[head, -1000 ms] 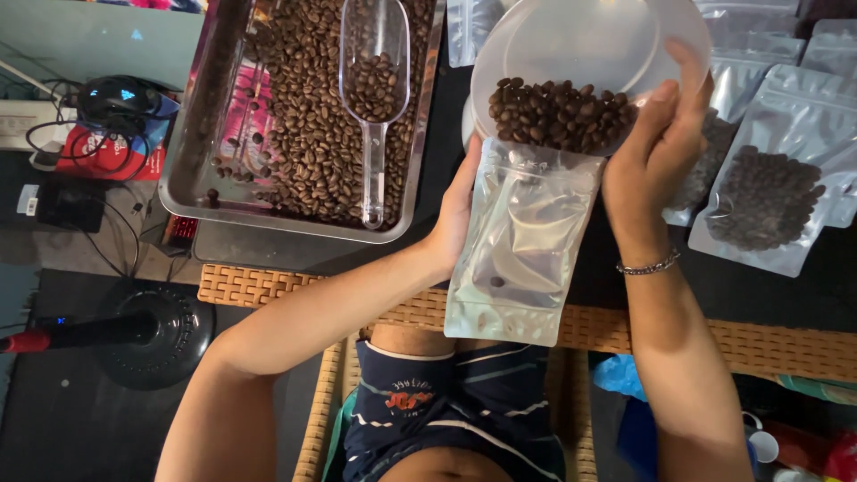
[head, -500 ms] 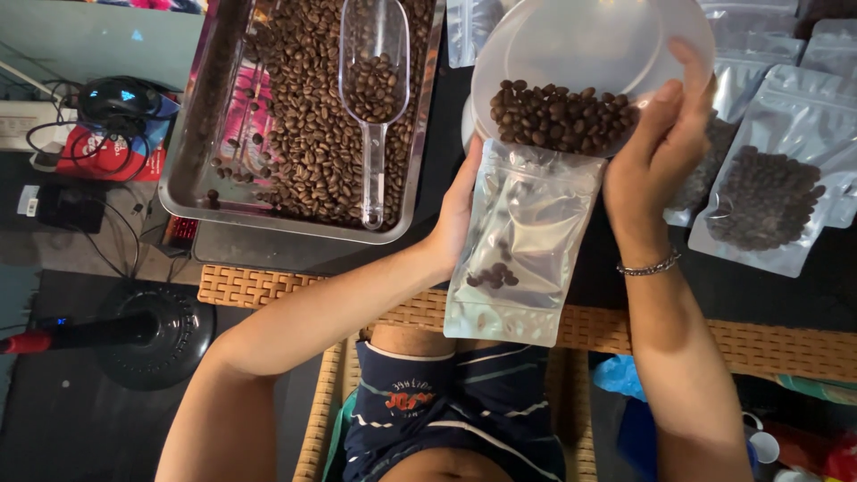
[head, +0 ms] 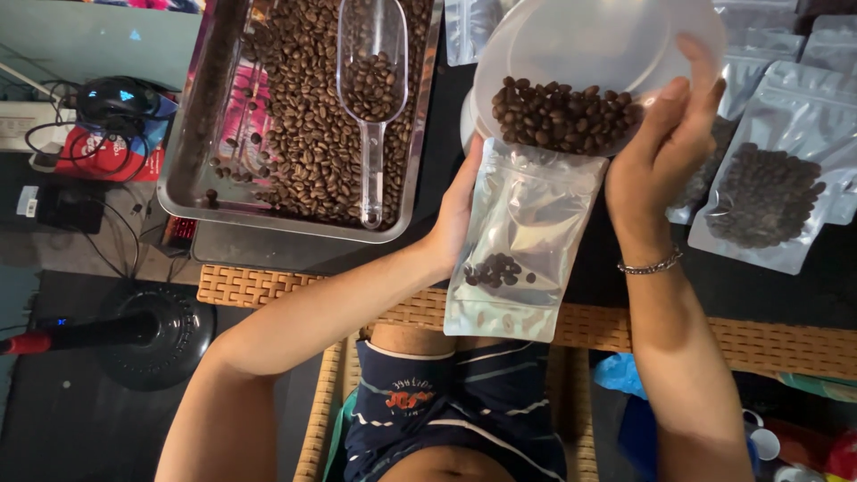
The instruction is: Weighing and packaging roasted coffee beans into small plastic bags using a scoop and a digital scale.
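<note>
Coffee beans tipped from a bowl into a pouch, above a dark table.

A clear pouch with a few beans at its bottom is gripped at its side by the left hand; a plastic bowl of beans is held tilted at its mouth by the right hand. A metal tray of beans with a scoop is seen to the left, filled pouches to the right on the dark table, whose near edge is woven wicker. A fan base stands on the floor.
</note>
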